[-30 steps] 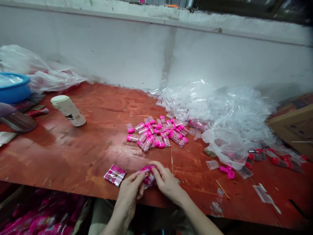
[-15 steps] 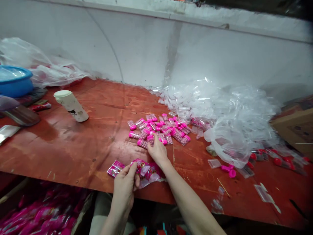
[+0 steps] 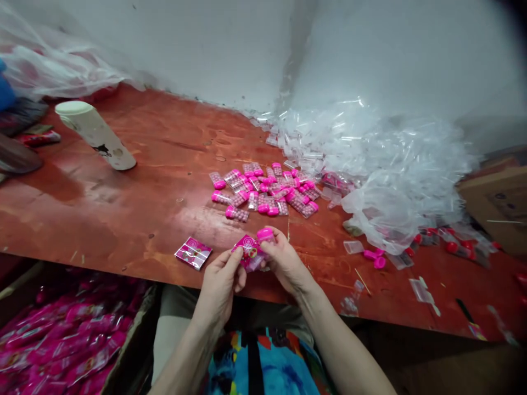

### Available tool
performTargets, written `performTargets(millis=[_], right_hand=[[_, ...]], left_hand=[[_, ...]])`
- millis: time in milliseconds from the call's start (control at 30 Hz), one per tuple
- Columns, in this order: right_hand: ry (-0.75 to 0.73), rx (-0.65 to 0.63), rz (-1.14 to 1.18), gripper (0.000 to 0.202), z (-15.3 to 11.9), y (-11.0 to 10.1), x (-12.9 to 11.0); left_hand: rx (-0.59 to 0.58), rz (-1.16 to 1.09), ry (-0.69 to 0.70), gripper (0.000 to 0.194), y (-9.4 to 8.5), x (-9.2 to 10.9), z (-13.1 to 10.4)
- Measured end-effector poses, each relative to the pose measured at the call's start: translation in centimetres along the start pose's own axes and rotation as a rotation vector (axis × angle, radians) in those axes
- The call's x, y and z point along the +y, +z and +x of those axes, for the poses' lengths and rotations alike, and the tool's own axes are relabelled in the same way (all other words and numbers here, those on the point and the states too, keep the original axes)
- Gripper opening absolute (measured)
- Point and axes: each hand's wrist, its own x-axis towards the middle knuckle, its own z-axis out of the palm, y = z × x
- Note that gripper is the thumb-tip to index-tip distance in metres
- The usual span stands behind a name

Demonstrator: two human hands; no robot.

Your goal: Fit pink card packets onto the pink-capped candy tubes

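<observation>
Low over the table's front edge, my left hand [image 3: 218, 282] pinches a pink printed plastic wrapper [image 3: 247, 250] between thumb and fingers. My right hand [image 3: 286, 263] grips a small candy bottle by its pink cap [image 3: 265, 235], right against the wrapper. The rest of that bottle is hidden by fingers and film. Left of my hands lies a flat pink printed packet or stack of wrappers [image 3: 193, 253]. Beyond them is a loose pile of clear candy bottles [image 3: 272, 189] with pink caps and small round candies inside.
A heap of clear plastic bags and pieces [image 3: 362, 148] covers the back right. A cream tumbler [image 3: 96, 134] stands at left. Pink-wrapped packets [image 3: 61, 340] fill a carton below the table edge. Red-capped tubes [image 3: 465, 247] and pink plastic pieces [image 3: 375, 257] lie at right.
My right hand has come back from the pile with a bottle, meeting the wrapper in my left hand. The wrapper has left the tabletop. The view has tilted downward.
</observation>
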Motion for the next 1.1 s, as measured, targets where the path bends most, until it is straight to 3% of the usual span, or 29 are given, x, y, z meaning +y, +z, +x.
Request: performTargets(millis=[200, 367, 500, 800, 1100], right_hand=[[-0.102, 0.062, -0.192, 0.052, -0.2, 0.4, 0.3], [-0.183, 0.109, -0.166, 0.033, -1.1, -0.8, 0.7], [-0.161, 0.077, -0.176, 0.026, -3.1, -1.6, 1.3], [-0.146, 0.051, -0.254, 0.031, -4.3, -0.7, 2.7], [-0.065, -0.046, -0.273, 0.054, -4.7, -1.3, 2.7]], left_hand=[[0.028, 0.056, -0.031, 0.034, 0.2, -0.7, -0.2], [-0.001, -0.132, -0.106, 0.029, 0.3, -0.8, -0.1], [0.010, -0.233, -0.138, 0.031, 0.3, -0.7, 0.3], [-0.032, -0.166, -0.134, 0.030, 0.8, -1.3, 0.0], [-0.052, -0.094, -0.122, 0.031, 0.3, -1.6, 0.0]])
